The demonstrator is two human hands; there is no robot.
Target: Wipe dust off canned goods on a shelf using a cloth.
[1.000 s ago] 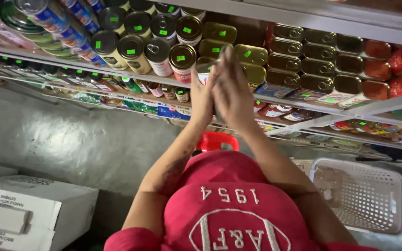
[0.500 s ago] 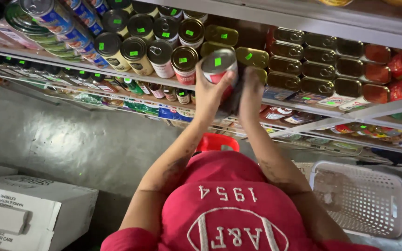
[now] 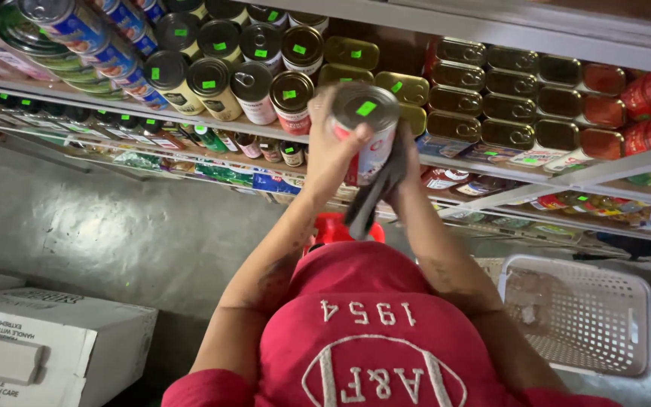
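Where both hands reached among the shelved tins a moment ago, one can [image 3: 365,130] is now drawn clear of the shelf [image 3: 491,162]. Left hand [image 3: 331,154] grips it; right hand [image 3: 404,162] presses a dark cloth [image 3: 374,200] against it.

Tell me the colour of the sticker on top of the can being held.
Bright green, on the can's silvery lid, clearest in the head view.

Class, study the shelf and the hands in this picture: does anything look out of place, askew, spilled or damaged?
Nothing is spilled or visibly damaged. The one thing off the shelf is a can with a green sticker, gripped by the left hand in front of the rows of cans. The right hand holds a dark cloth against its side.
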